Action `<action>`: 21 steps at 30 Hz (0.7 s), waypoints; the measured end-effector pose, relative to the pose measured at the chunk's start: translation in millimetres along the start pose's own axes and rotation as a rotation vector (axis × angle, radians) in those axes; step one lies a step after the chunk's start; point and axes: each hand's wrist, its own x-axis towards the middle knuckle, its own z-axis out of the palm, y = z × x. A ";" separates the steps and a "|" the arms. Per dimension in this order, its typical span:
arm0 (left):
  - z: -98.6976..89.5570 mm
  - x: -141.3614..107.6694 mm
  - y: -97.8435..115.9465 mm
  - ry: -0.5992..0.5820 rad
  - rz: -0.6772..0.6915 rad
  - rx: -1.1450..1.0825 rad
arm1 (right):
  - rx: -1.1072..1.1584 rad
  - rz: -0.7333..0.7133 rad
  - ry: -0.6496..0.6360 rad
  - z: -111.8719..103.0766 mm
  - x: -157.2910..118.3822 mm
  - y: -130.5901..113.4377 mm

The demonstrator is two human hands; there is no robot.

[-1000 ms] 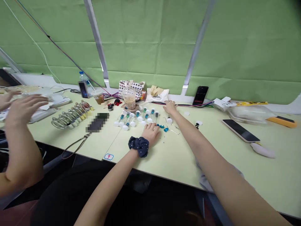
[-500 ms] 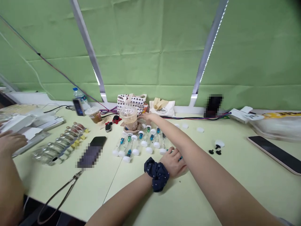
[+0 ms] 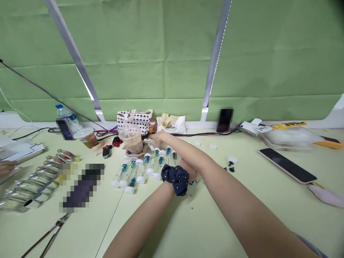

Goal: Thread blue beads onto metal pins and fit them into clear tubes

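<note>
My right hand (image 3: 160, 138) reaches far forward, beside the iced drink cup (image 3: 132, 141) and behind a group of clear tubes. Its fingers look apart, pointing left and down near small white pieces (image 3: 151, 147); no held thing shows. Several clear tubes (image 3: 147, 165) with white caps and blue, green or dark parts inside stand or lean together. My left hand (image 3: 189, 171), with a dark dotted scrunchie (image 3: 176, 179) at its wrist, is at the right end of the tubes. My right forearm crosses over it, so its fingers are hidden. Some blue bits (image 3: 192, 182) show just below it.
Left are a row of glass bottles (image 3: 34, 179), a blurred phone (image 3: 83, 186) with a strap, a second cup (image 3: 87, 138), car key (image 3: 106, 152) and another person's hand (image 3: 6, 168). Right are small black parts (image 3: 231, 168) and a phone (image 3: 287, 165). Bags (image 3: 172, 124) sit behind.
The view has turned right, so the table's things sit further left. My left hand has slid further beneath my right forearm, hiding its fingers. My right hand stays beside the drink cup.
</note>
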 end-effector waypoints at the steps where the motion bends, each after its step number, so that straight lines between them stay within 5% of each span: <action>1: -2.6 0.5 -1.7 -0.017 -0.012 0.009 | -0.019 0.020 -0.025 -1.0 -6.0 2.7; 5: -12.6 -6.8 -8.2 -0.132 -0.052 0.052 | -0.035 0.072 -0.039 -2.9 -34.8 27.2; 12: -14.4 -28.1 -20.5 -0.062 -0.084 0.080 | 0.115 0.210 0.049 18.7 -82.5 83.3; 21: -16.0 -40.7 -39.9 -0.011 -0.066 0.124 | 0.277 0.239 0.068 37.5 -103.6 105.5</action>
